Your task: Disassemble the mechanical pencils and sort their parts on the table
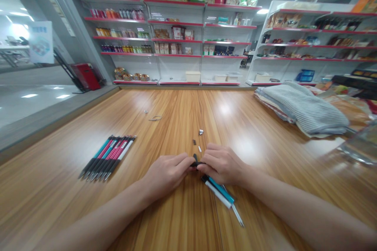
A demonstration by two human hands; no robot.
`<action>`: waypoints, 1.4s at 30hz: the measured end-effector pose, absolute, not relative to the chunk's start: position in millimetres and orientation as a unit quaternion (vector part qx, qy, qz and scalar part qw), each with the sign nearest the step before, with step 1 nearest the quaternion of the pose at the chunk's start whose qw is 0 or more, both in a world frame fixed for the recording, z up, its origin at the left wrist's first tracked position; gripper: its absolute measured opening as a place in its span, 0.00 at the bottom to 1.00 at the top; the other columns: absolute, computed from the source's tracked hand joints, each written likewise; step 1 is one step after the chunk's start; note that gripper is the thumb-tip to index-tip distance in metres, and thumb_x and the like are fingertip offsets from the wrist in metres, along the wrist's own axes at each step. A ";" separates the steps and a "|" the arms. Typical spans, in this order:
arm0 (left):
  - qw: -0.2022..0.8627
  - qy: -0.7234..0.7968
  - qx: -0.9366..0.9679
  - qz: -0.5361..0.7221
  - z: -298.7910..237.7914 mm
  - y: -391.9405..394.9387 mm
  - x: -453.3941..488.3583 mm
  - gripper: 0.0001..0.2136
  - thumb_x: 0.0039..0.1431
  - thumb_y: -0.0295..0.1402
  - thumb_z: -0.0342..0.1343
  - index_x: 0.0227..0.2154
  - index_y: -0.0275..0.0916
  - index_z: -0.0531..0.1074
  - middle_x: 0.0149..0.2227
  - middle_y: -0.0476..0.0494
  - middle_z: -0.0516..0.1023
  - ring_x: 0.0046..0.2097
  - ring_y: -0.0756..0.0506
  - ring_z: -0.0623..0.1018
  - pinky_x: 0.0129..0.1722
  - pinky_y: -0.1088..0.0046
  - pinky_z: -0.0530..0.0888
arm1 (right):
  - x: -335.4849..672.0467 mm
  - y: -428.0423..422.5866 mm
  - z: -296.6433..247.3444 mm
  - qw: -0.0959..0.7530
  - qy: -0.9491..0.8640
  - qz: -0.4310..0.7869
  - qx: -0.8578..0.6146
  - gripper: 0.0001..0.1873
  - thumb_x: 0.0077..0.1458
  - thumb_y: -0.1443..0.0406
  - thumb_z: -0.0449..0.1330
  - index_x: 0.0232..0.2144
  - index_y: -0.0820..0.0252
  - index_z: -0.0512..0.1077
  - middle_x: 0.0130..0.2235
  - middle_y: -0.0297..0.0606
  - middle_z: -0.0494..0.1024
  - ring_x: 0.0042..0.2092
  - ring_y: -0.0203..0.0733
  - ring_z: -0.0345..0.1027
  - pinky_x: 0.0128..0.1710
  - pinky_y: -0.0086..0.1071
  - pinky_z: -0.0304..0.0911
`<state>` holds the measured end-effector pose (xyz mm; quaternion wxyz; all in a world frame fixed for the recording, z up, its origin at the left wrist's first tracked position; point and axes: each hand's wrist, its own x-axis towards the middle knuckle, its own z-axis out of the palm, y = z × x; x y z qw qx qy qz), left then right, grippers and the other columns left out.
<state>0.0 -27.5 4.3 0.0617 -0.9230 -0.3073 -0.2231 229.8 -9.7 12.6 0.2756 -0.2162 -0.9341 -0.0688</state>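
Note:
My left hand (173,170) and my right hand (222,164) meet at the middle of the wooden table (176,117). Both pinch a small black pen part (196,163) between them; its far details are hidden by the fingers. Under and beside my right hand lie a teal pen barrel (222,191), a white pen barrel (218,195) and thin white refills (238,215). Just beyond the fingers are a small white piece (200,149), a dark small piece (194,142) and silver pen tips (200,131).
A row of several pens (108,157) in teal, pink and white lies to the left. Farther back are a wire loop (155,118) and a tiny metal piece (145,111). Folded striped cloth (306,106) and a clear container (362,145) occupy the right. Stocked shelves (176,39) stand behind.

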 end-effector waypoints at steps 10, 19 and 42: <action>0.076 -0.308 -0.925 -0.210 1.6 -27.1 -0.1 0.07 0.66 0.30 0.45 0.38 0.39 0.68 0.28 0.49 0.69 0.29 0.50 0.70 0.26 0.76 0.64 | 228.0 -10.0 12.2 0.281 -0.932 -0.089 -0.212 0.18 0.64 0.61 0.51 0.22 0.59 0.61 0.23 0.34 0.66 0.28 0.37 0.56 0.29 0.32 0.52; 0.079 -0.316 -0.925 -0.194 1.0 -27.4 -1.6 0.08 0.66 0.31 0.44 0.35 0.39 0.67 0.28 0.49 0.69 0.28 0.50 0.70 0.26 0.75 0.63 | 224.2 -14.1 13.8 0.274 -0.933 -0.079 -0.222 0.17 0.64 0.62 0.50 0.23 0.60 0.63 0.23 0.34 0.68 0.27 0.36 0.57 0.29 0.32 0.52; 0.096 -0.347 -0.915 -0.182 6.5 -30.1 -1.2 0.08 0.64 0.28 0.43 0.28 0.39 0.59 0.25 0.50 0.68 0.24 0.49 0.69 0.23 0.72 0.58 | 230.4 -13.1 15.8 0.265 -0.931 -0.092 -0.233 0.12 0.62 0.61 0.53 0.28 0.60 0.67 0.27 0.36 0.69 0.30 0.37 0.57 0.29 0.32 0.52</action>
